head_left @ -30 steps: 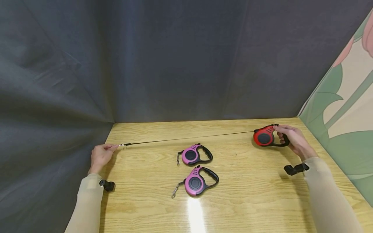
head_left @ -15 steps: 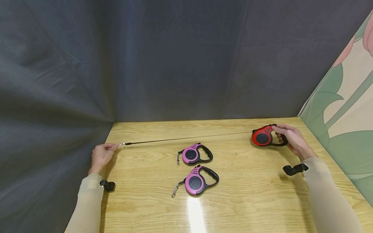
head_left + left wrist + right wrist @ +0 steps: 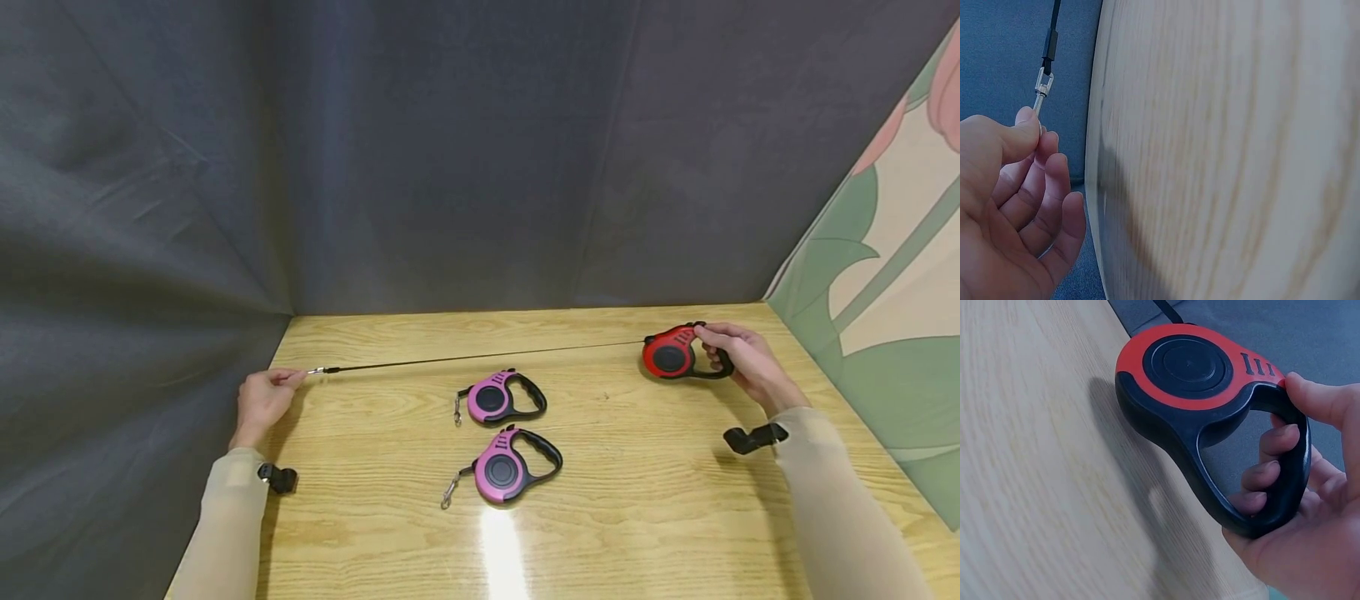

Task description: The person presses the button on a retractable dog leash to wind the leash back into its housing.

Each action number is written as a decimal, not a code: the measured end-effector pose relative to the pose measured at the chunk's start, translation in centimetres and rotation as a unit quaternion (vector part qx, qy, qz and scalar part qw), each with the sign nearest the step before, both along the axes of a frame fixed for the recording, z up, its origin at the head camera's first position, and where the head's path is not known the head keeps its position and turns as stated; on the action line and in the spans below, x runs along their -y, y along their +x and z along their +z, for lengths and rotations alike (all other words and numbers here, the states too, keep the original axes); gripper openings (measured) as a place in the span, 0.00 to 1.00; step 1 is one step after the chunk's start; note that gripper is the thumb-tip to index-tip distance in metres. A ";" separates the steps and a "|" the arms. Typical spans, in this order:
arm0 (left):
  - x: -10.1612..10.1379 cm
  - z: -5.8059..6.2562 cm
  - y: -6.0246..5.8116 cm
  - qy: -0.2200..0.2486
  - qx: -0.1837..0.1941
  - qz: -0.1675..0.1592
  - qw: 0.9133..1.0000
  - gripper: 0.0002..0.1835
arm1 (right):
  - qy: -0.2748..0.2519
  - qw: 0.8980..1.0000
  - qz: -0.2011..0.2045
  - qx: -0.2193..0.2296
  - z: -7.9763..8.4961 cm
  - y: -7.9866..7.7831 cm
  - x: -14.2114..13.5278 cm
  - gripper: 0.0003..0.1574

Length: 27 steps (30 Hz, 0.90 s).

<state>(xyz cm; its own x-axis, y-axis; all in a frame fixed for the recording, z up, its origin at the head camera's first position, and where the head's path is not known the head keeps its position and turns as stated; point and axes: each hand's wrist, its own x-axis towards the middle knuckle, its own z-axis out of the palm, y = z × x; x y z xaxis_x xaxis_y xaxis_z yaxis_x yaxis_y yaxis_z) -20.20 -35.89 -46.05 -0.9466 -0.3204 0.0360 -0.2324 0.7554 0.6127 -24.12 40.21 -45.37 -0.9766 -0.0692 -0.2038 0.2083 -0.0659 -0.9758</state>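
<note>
At the right of the head view, my right hand grips the black handle of a red retractable dog leash. In the right wrist view its fingers curl through the handle loop, and the thumb lies at the top of the red case. The thin black cord stretches across the table to the left. There my left hand pinches the metal snap hook between thumb and fingers. The left wrist view shows the hook partly covered by the fingertips.
Two pink retractable leashes lie on the wooden table: one pink leash behind, the other pink leash in front, hooks to the left. Dark cloth hangs behind and at left. A floral panel stands right.
My right hand has shifted slightly left with the red leash, shortening the stretch of cord. My left hand has barely moved, and the pink leashes stay in place.
</note>
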 end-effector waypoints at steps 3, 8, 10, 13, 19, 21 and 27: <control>0.0 -0.1 0.0 0.002 -0.003 -0.001 1.000 0.21 | -0.003 1.000 0.003 -0.004 0.1 0.1 0.1 0.05; 0.0 -0.3 0.0 0.006 -0.007 -0.001 1.000 0.21 | -0.007 1.000 0.004 -0.007 0.1 0.1 0.1 0.06; 0.0 -0.3 0.1 0.006 -0.008 0.000 1.000 0.21 | -0.008 1.000 0.004 -0.006 0.1 0.2 0.1 0.06; 0.0 -0.4 0.0 0.006 -0.008 0.004 1.000 0.21 | -0.010 1.000 0.003 -0.004 0.0 0.2 0.2 0.06; -0.2 -0.2 0.0 0.005 -0.012 0.007 1.000 0.20 | -0.012 1.000 0.004 -0.005 0.1 0.2 0.6 0.06; -0.3 -0.1 0.0 0.007 -0.014 0.006 1.000 0.20 | -0.011 1.000 0.005 -0.006 0.1 0.2 0.8 0.06; -0.4 -0.2 0.1 0.007 -0.020 0.002 1.000 0.21 | -0.009 1.000 0.004 -0.001 0.1 0.2 1.1 0.05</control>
